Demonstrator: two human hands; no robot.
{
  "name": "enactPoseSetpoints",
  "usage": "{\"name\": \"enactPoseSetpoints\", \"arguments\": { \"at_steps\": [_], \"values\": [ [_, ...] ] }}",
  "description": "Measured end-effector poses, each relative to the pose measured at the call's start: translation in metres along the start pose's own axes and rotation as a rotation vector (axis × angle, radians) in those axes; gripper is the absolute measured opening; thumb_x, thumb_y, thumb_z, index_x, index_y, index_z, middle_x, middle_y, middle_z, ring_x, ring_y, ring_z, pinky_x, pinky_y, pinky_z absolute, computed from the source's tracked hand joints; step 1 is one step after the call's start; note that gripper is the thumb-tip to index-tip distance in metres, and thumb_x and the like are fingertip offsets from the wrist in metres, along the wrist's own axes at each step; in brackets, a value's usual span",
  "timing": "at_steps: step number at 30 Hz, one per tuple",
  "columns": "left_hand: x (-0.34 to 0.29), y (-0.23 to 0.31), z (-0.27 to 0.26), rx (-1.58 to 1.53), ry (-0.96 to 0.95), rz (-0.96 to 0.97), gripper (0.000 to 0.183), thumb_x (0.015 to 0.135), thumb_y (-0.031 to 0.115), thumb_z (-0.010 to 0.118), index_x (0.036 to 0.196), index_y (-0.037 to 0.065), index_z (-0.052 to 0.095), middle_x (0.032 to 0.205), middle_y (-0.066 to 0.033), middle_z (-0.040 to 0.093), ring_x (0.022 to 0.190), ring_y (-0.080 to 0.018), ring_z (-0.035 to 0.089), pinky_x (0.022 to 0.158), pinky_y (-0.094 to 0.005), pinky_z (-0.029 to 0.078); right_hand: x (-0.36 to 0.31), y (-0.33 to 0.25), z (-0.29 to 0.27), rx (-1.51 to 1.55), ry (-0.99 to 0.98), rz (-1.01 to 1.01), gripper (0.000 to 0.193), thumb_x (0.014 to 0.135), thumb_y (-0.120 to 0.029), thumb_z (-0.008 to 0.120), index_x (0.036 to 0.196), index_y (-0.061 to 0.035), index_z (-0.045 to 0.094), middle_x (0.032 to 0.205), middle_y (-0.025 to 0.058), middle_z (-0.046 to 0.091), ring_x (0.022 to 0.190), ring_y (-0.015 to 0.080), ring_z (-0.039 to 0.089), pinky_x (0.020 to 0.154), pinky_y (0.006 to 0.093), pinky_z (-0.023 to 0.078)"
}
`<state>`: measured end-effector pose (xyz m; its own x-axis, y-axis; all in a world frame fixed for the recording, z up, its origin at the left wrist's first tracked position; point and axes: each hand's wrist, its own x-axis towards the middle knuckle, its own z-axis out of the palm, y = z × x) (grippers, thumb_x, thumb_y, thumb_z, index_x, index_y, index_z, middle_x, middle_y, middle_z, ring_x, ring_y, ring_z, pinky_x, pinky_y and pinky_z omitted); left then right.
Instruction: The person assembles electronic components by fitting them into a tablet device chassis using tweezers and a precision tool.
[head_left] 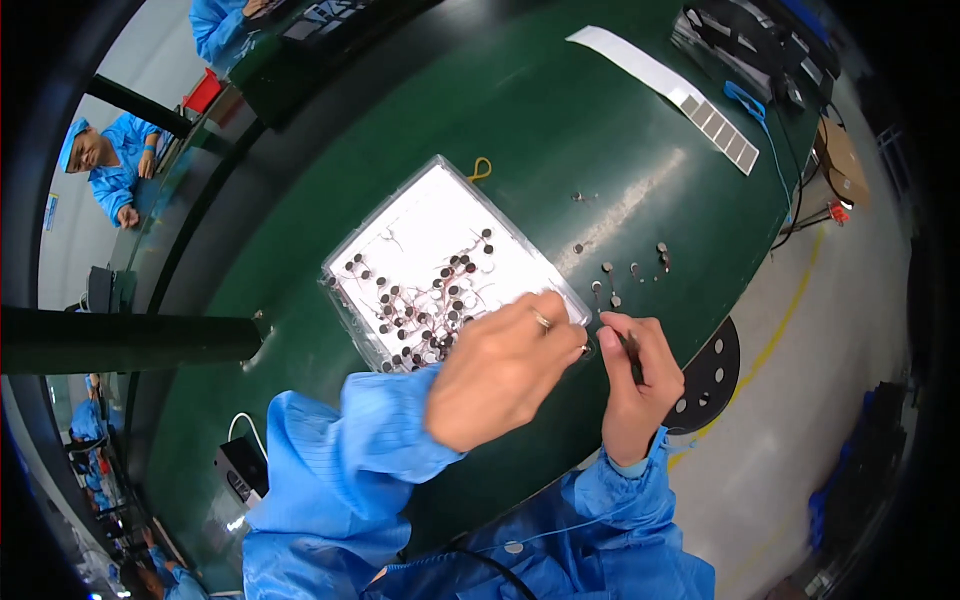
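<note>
A shallow clear tray with a white lining (440, 195) lies on the green table, holding several small black round discs (455, 290) with thin wires. Over its near right corner reaches my left hand (505, 370), a ring on one finger. Its fingers are pinched, with a small dark round part (585, 348) at their tips. Just right of it, my right hand (640, 380) is closed in a pinch between thumb and finger; what it holds is too small to make out. Beyond my fingertips, several loose silvery discs (615, 299) lie scattered on the table.
A white strip with grey squares (715, 127) lies at the far right, near a black bag-like object (745, 45) and a blue cord (745, 100). A yellow loop (481, 168) sits behind the tray. Left are a green post (130, 340) and a black box (240, 465). A co-worker (110, 160) sits across.
</note>
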<state>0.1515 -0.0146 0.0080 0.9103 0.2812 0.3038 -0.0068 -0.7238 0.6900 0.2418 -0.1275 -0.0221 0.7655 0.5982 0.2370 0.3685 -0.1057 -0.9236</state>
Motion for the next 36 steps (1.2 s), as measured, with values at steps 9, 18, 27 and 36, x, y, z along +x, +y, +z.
{"name": "enactPoseSetpoints", "arguments": {
  "at_steps": [9,18,27,36],
  "values": [
    [-0.001,0.016,-0.034,-0.776,-0.056,-0.288,0.012,0.073,0.000,0.059,0.085,-0.001,0.061,0.086,-0.0122,0.049,0.073,-0.0174,0.051,0.066,-0.0274,0.042,-0.005,-0.024,-0.004,1.222,-0.381,0.526,0.013,0.071,0.001,0.052,0.079,0.0085,0.060,0.070,0.0145,0.056,0.054,0.0143,0.049,0.048,0.0227,0.034],
    [-0.006,0.017,-0.032,-0.772,-0.017,-0.279,0.015,0.073,-0.001,0.060,0.088,-0.002,0.060,0.085,-0.0118,0.050,0.073,-0.0177,0.052,0.065,-0.0267,0.041,-0.007,-0.025,-0.001,1.086,-0.294,0.413,0.008,0.066,0.007,0.057,0.073,0.0069,0.059,0.068,0.0123,0.055,0.055,0.0132,0.050,0.049,0.0213,0.036],
    [-0.008,0.021,-0.029,-0.323,0.092,-0.293,0.020,0.062,-0.008,0.061,0.082,-0.005,0.058,0.077,-0.0126,0.057,0.072,-0.0211,0.054,0.066,-0.0293,0.042,0.000,-0.033,-0.011,0.312,-0.245,-0.037,0.022,0.060,0.014,0.056,0.078,0.0019,0.057,0.067,0.0053,0.052,0.053,0.0065,0.046,0.046,0.0164,0.033],
    [-0.011,0.018,-0.018,0.238,0.109,0.191,0.033,0.058,-0.008,0.067,0.090,-0.004,0.060,0.085,-0.0139,0.058,0.071,-0.0258,0.059,0.060,-0.0303,0.049,0.001,-0.031,-0.016,0.285,-0.276,-0.030,0.022,0.059,0.015,0.054,0.078,0.0032,0.056,0.068,0.0068,0.052,0.055,0.0091,0.049,0.046,0.0185,0.036]
  ]
}}
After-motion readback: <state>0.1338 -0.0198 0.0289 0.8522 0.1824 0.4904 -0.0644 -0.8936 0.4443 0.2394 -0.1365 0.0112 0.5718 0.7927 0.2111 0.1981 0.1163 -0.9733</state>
